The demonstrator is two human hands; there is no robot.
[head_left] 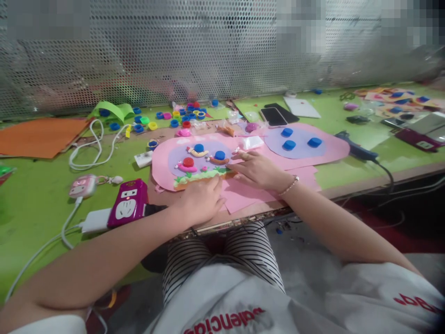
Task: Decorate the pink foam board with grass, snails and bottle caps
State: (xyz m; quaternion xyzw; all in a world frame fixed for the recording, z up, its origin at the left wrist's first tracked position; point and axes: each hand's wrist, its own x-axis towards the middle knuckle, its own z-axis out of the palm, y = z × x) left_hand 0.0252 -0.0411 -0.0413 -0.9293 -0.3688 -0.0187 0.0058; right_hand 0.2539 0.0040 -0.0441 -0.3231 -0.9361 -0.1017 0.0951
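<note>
My left hand [203, 199] lies on the near edge of a pink paper sheet [160, 160], over part of a pale green clay strip [189, 181] with leafy tufts. Its thumb stands apart and it grips nothing visible. Flat and with fingers stretched, my right hand [259, 170] rests at the strip's right end. Above the hands, on a lilac oval, sit clay snails: one with a red bottle-cap shell [188, 162], two with blue cap shells [199, 148]. On the sheet's right-hand lilac oval are blue caps [289, 145]. My left fingertips partly hide the strip.
Loose coloured caps [174, 123] lie at the back before a perforated metal screen [156, 51]. To the left are orange paper [41, 134], a white cable [100, 139] and a purple socket block [129, 202]. A glue gun [356, 147] and phone [274, 116] lie to the right.
</note>
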